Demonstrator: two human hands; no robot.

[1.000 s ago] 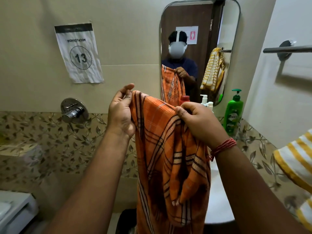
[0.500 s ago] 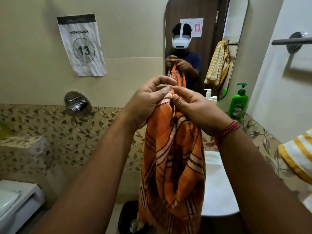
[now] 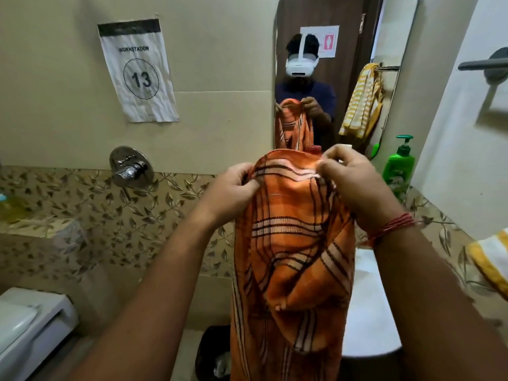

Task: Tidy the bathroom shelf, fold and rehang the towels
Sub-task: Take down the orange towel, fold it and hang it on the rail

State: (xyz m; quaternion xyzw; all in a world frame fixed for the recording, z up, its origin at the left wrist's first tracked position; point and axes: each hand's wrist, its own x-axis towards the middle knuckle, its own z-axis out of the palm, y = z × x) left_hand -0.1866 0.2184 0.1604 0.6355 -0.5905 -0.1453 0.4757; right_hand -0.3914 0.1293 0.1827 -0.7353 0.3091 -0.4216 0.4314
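Note:
An orange checked towel (image 3: pixel 291 251) hangs bunched in front of me, over the white sink (image 3: pixel 368 306). My left hand (image 3: pixel 233 191) pinches its top edge on the left. My right hand (image 3: pixel 349 180) pinches the same edge on the right, with a short span of cloth arched between the two hands. A yellow-and-white striped towel (image 3: pixel 492 257) shows at the right edge. A bare metal towel bar (image 3: pixel 481 64) is fixed to the right wall.
A mirror (image 3: pixel 343 28) faces me above the sink. A green pump bottle (image 3: pixel 398 166) stands on the ledge at the right. A chrome wall tap (image 3: pixel 129 169) sits on the left, a white toilet (image 3: pixel 30 328) lower left, and a dark bin (image 3: pixel 211 353) on the floor.
My hands, pressed together at the towel's top half a second ago, have drawn a little apart, spreading the top edge. A second ago they were wider apart.

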